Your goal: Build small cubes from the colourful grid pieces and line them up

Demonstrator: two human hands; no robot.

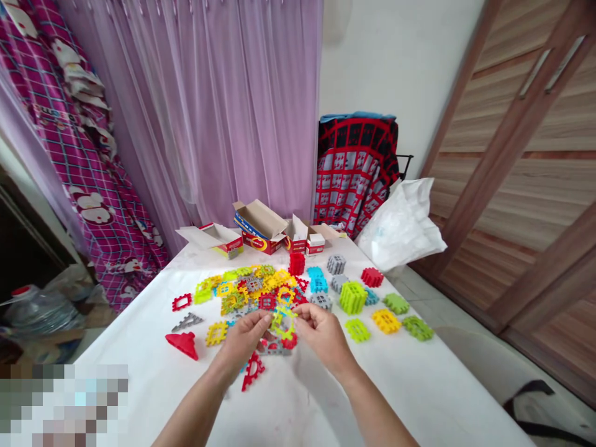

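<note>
Near the middle of the table, a lime-green toothed plastic building piece (282,322) is held up between both my hands. My left hand (248,333) pinches its left side with thumb and fingertips. On the other side, my right hand (321,332) has its fingers curled at the piece's right edge. Below and behind it lie a grey piece (274,347) and a red piece (289,341), partly hidden. A heap of mixed yellow, red, grey and blue pieces (251,287) spreads just beyond my hands. Closest to me lies a red triangular piece (252,372).
Right of my hands stand a lime-green stack (352,298), a red stack (297,264) and a grey stack (336,264). Flat yellow pieces (386,321) lie farther right. Open cardboard boxes (261,226) line the far edge, with a white plastic bag (400,226) at the right.
</note>
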